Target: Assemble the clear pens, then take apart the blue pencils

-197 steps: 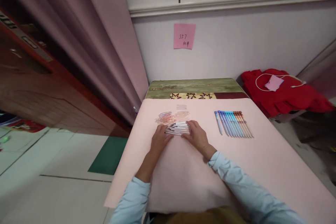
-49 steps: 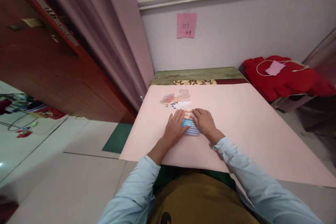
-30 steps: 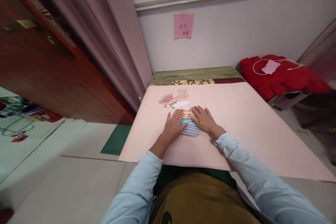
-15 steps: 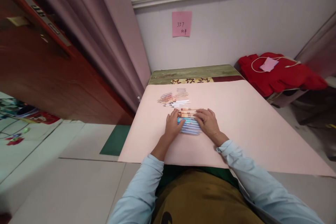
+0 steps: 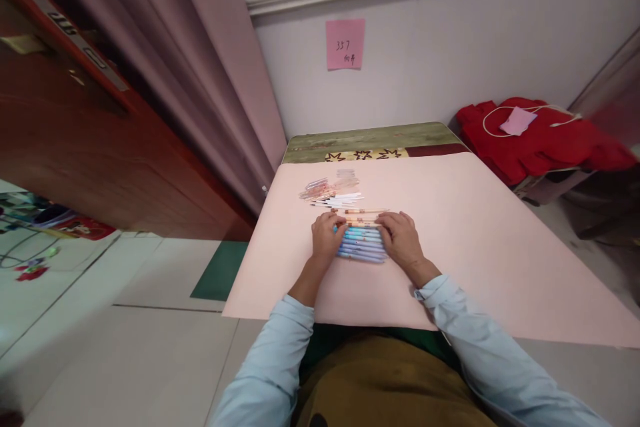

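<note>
A row of slim pens lies crosswise on the pink sheet in front of me. The nearer ones are blue and lilac pens (image 5: 361, 251); behind them are orange-and-cream pens (image 5: 364, 221) with brown ends. My left hand (image 5: 326, 235) is closed at the left ends of the orange pens, its thumb over the edge of the row. Opposite it, my right hand (image 5: 401, 237) has its curled fingers and thumb on the right ends. The fingers hide the pen tips, so how many pens each hand grips cannot be told.
Beyond the row lie white sticks with dark tips (image 5: 345, 200), thin brownish sticks (image 5: 317, 189) and a greyish clear bundle (image 5: 346, 177). The pink sheet (image 5: 450, 267) covers the table. A red cloth (image 5: 540, 147) with a white cable is at right, a wooden door (image 5: 125, 167) at left.
Both hands have shifted slightly away from the near blue pens onto the orange ones, uncovering more of the blue pens. The fingers are drawn in more tightly at the row's ends.
</note>
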Available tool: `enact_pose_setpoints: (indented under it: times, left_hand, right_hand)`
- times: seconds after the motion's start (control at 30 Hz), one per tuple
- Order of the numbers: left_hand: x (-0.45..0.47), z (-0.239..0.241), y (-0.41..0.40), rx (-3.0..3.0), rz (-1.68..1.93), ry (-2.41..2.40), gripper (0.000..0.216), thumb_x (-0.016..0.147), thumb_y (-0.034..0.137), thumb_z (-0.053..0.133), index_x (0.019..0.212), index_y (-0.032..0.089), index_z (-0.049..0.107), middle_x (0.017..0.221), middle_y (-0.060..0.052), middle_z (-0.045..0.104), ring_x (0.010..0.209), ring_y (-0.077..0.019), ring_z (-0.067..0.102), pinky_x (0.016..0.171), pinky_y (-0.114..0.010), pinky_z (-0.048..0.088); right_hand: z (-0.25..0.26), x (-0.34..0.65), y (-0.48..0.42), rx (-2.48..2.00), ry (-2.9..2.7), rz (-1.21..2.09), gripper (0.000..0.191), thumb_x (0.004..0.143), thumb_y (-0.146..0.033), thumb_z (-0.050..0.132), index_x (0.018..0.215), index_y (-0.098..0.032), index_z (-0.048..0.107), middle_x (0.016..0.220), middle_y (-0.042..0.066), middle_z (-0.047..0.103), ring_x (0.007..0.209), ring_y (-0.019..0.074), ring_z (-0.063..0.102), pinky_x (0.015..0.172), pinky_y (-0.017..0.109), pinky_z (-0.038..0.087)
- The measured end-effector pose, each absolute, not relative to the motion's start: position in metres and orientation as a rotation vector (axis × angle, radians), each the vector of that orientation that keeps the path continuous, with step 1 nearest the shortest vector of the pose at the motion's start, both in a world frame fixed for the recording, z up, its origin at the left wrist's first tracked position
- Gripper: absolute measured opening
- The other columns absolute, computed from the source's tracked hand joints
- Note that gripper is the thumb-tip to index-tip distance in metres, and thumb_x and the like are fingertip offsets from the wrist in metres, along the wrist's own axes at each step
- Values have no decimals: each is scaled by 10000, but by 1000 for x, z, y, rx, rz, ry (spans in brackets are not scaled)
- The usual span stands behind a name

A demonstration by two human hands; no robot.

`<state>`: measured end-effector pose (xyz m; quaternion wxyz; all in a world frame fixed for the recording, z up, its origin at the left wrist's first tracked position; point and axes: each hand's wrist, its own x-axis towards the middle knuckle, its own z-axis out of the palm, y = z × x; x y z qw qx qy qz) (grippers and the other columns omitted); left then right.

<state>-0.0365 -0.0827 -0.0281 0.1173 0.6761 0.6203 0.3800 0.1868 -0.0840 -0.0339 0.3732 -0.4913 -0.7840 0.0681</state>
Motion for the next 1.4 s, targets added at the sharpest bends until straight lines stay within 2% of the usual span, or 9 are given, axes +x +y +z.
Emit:
enact_pose_setpoints:
  times: [0.27,0.4,0.6,0.8,0.9,1.1,1.17,1.27,1.4]
  left_hand:
    - [-58,-27,-83,2001,1148,1774,181,758,70,604,821,214,692,968,-41,697,942,-210,633,893,-370,491]
    - [-66,-26,-82,2029,1174,1729,164,770,98,620,849,222,695,966,-37,697,966,-211,634,908,-365,495]
    - [-65,-27,-58,2173,1059,1639,223,762,209,724,983,233,729,1197,-70,656,1149,-250,587,1024,-425,442]
    - [-74,-28,-50,2216,1065,1438,68,820,248,688,874,228,726,926,-35,712,933,-197,638,887,-356,499]
    - [-82,-29,-54,2192,1113,1446,73,812,268,704,867,222,711,921,-37,711,930,-199,637,867,-355,504]
    - [-89,-31,-57,2149,1144,1479,78,810,179,653,871,209,691,930,-44,695,929,-187,630,828,-335,525]
    - [-89,-32,-58,2147,1159,1476,93,810,170,644,883,208,688,936,-46,692,941,-185,628,834,-330,527]
    - [-89,-34,-59,2137,1176,1476,92,815,184,645,894,209,687,950,-49,691,971,-190,624,878,-344,523]
    - [-89,-35,-59,2093,1197,1484,88,806,205,666,891,206,686,953,-53,687,963,-194,625,868,-348,529]
  right_hand:
    - [-36,187,-83,-1234,-2002,150,191,908,-229,526,1020,-228,680,1094,65,698,1066,237,603,1077,463,332]
    - [-35,186,-84,-1216,-1980,147,198,895,-234,547,1050,-221,670,1093,67,695,1057,239,601,1058,452,363]
    - [-37,185,-83,-1209,-1980,130,176,897,-269,559,1011,-218,684,1080,79,697,1055,248,606,1042,451,385]
    - [-37,184,-82,-1221,-1997,140,184,896,-281,559,1008,-212,688,1085,82,692,1060,245,602,1020,427,402]
    - [-36,184,-82,-1230,-2008,147,198,894,-291,560,1022,-211,688,1105,87,687,1076,250,595,1014,422,406]
    - [-35,184,-83,-1221,-2025,154,211,903,-300,546,1027,-215,694,1101,87,689,1075,250,594,1017,419,402]
    - [-33,185,-83,-1230,-2037,158,233,911,-306,541,1064,-210,689,1119,94,686,1084,255,591,1018,422,399]
    - [-31,183,-82,-1243,-2114,151,350,938,-355,532,1243,-214,633,1259,105,644,1187,270,550,1049,448,365]
    - [-31,179,-81,-1258,-2288,124,420,978,-431,497,1366,-282,560,1374,69,596,1328,300,456,1078,523,297]
